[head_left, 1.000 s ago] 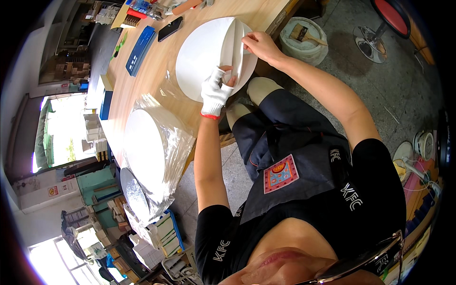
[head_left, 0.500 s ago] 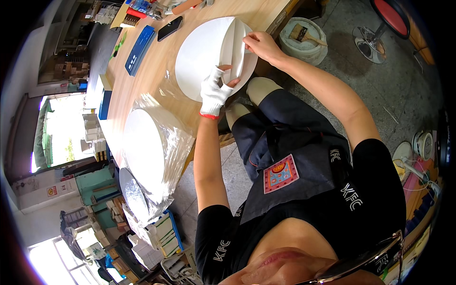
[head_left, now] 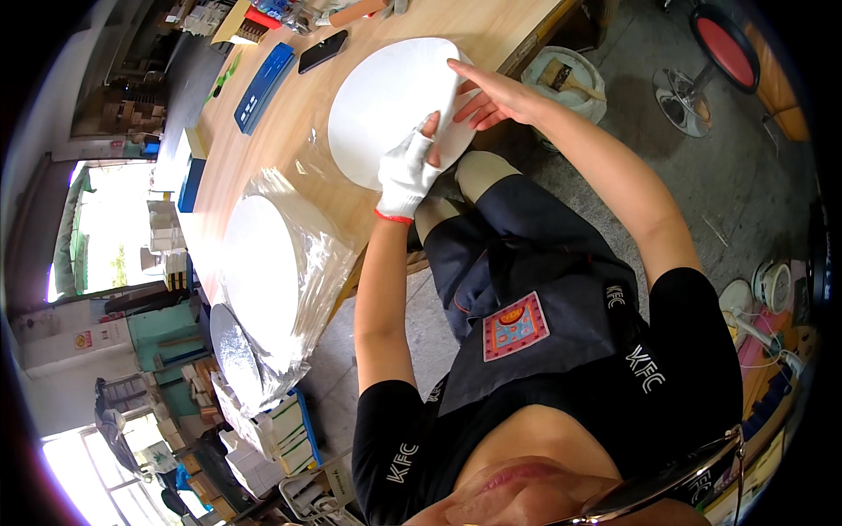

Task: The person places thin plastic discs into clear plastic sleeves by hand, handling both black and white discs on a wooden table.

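Note:
A large white round sheet (head_left: 386, 105) lies over the table's near edge, its right side bent upward. My left hand (head_left: 410, 175) wears a white glove with bare fingertips and a red cuff. It grips the sheet's near edge, with part of its fingers hidden. Bare and open, my right hand (head_left: 495, 98) has its fingers stretched out along the sheet's right edge, one fingertip touching the rim near the top. Further white layers show beneath the bend, beside the right fingers.
To the left, more white discs (head_left: 259, 263) lie in clear plastic wrap (head_left: 316, 254) on the wooden table (head_left: 285, 140). Beyond are a phone (head_left: 323, 52) and a blue box (head_left: 263, 88). A bucket (head_left: 583, 105) with a brush stands right of the table, near a red stool (head_left: 726, 48).
My right hand has gone from a pinch on the sheet's edge to stretched fingers. The lifted, folded layers now lie flatter, and my left hand's fingers have drawn closer together.

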Demonstrator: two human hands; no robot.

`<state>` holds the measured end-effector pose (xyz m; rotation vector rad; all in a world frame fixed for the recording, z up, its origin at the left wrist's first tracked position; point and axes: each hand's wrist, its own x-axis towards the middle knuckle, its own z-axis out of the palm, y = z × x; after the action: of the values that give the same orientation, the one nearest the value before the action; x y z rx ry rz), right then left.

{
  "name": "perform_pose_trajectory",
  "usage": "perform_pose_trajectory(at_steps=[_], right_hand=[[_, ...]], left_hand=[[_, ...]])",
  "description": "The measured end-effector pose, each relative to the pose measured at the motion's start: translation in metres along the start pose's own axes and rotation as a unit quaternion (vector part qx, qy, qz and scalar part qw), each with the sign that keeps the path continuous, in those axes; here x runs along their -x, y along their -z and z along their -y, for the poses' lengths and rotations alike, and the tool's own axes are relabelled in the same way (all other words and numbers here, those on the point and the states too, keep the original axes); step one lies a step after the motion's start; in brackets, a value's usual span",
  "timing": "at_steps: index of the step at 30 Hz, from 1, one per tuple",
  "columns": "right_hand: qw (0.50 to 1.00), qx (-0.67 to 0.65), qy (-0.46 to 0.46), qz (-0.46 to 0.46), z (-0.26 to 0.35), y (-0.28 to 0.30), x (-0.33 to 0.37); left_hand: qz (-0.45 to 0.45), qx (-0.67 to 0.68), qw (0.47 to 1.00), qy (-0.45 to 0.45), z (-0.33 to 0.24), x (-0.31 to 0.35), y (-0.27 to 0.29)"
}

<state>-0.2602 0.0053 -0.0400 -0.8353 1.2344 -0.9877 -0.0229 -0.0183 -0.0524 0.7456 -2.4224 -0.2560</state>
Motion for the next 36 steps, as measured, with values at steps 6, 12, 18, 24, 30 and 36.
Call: perform_pose_trajectory(at_steps=[6, 12, 18, 24, 30, 36], right_hand=[[0.999, -0.043, 0.022, 0.013, -0.021, -0.003, -0.015], [0.997, -0.064, 0.041, 0.034, -0.024, 0.001, -0.012], [0.996, -0.063, 0.049, 0.028, -0.02, -0.006, 0.008], [0.994, -0.09, 0.061, 0.02, -0.027, 0.012, 0.064], [0.972, -0.211, 0.046, -0.092, -0.03, 0.13, 0.121], [0.938, -0.285, 0.177, -0.088, -0.02, 0.22, 0.076]], left_hand=[[-0.015, 0.105, 0.976, -0.189, -0.067, 0.028, 0.001], [-0.045, 0.678, 0.596, 0.429, -0.073, 0.068, -0.106], [-0.229, 0.722, 0.501, 0.419, -0.066, 0.029, -0.099], [-0.429, 0.67, 0.453, 0.401, -0.061, 0.028, -0.111], [-0.294, 0.606, 0.569, 0.472, -0.045, 0.053, -0.085], [-0.314, 0.642, 0.519, 0.47, -0.048, 0.064, -0.073]])
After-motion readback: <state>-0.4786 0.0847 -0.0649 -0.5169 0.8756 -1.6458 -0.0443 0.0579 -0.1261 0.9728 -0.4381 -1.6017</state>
